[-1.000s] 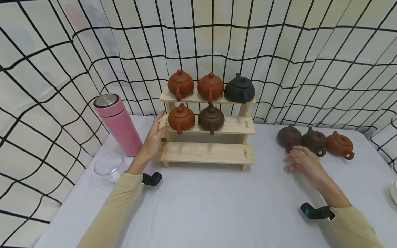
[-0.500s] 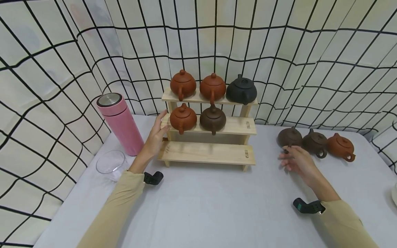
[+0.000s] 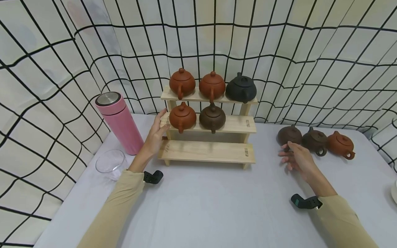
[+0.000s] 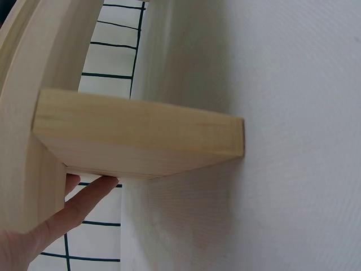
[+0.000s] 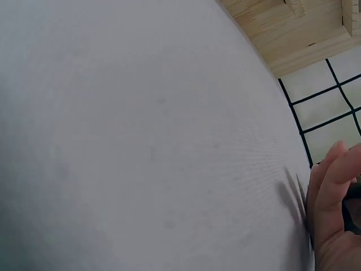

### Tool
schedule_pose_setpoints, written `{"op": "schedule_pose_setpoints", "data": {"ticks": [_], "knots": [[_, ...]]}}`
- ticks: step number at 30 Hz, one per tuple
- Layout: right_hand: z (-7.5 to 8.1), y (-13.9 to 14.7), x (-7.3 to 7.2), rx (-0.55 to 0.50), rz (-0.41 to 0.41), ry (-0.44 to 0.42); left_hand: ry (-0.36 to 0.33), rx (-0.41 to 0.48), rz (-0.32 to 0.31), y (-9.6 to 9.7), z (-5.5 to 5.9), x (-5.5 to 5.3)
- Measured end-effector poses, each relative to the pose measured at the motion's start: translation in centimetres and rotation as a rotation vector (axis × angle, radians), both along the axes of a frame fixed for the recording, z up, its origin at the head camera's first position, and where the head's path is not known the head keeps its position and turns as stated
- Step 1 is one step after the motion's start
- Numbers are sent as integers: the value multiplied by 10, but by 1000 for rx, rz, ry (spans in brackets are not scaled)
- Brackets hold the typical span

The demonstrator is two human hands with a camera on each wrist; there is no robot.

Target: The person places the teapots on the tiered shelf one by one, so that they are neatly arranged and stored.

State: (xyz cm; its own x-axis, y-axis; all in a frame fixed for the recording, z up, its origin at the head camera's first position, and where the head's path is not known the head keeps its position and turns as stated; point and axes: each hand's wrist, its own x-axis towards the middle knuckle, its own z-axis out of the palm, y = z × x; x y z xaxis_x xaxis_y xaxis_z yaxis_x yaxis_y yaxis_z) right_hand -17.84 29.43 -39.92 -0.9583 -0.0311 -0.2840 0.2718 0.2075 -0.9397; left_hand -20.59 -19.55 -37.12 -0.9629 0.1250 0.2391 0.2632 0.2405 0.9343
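Note:
A three-tier wooden display stand [image 3: 207, 151] stands on the table. My left hand [image 3: 153, 138] grips its left end by the middle tier; in the left wrist view its fingers [image 4: 84, 200] reach behind the wood. Two reddish-brown teapots [image 3: 182, 82] and a black teapot [image 3: 241, 89] sit on the top tier. An orange-brown teapot [image 3: 182, 117] and a dark brown teapot [image 3: 212, 117] occupy the middle one. At the right, my right hand [image 3: 301, 161] pinches the handle side of another dark brown teapot [image 3: 289, 134], which rests on the table; the fingers partly hide its handle.
Beside that teapot stand a second dark brown teapot [image 3: 314, 140] and an orange-brown one [image 3: 340, 144]. A pink flask [image 3: 119, 124] and a clear glass bowl [image 3: 110, 163] are at the left. Black grid mesh [image 3: 310, 62] backs the table.
My right hand has moved slightly left and forward to the handle of the dark brown teapot. The left hand keeps its place on the stand, and the teapots have not moved.

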Motion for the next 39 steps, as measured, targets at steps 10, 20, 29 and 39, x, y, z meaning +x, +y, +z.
{"op": "schedule_pose_setpoints", "data": {"ticks": [10,20,29,39], "knots": [[-2,4,8,-199,-36,80,8,-7,-3,1,0,-1],[11,4,24,-177,13,173,1,2,-6,2,1,1],[56,-14,41,-131,70,293,0,-11,10,-1,1,0],[88,-55,56,-38,189,358,8,16,-5,0,2,1]]}}
